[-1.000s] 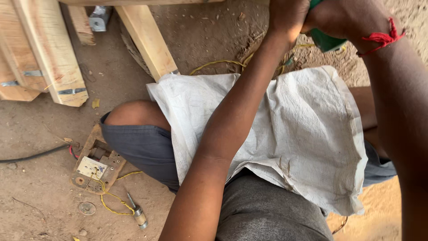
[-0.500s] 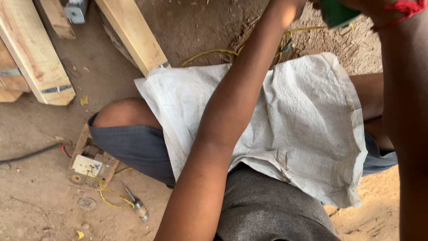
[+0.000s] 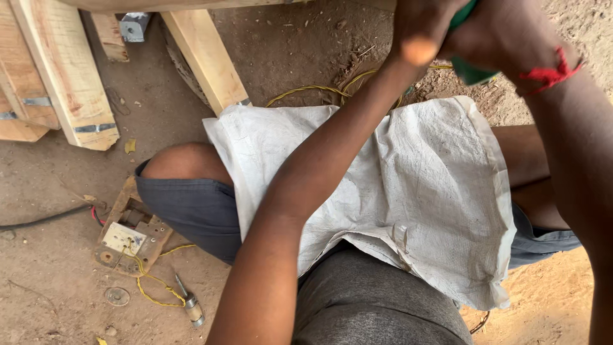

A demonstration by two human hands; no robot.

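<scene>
Down below both raised hands, a white woven sack (image 3: 408,191) drapes over the seated person's lap. Up top, the left hand (image 3: 418,29) and right hand (image 3: 495,38) are clenched together around a green object (image 3: 472,70), which pokes out just beneath the right palm, mostly hidden.

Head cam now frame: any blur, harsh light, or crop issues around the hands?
Head view: soft even daylight, no glare. The left hand and right hand are near the top edge, close to the lens and slightly soft; the green object they grip is mostly hidden. The white woven sack on the lap and the wooden-handled screwdriver are sharp.
</scene>
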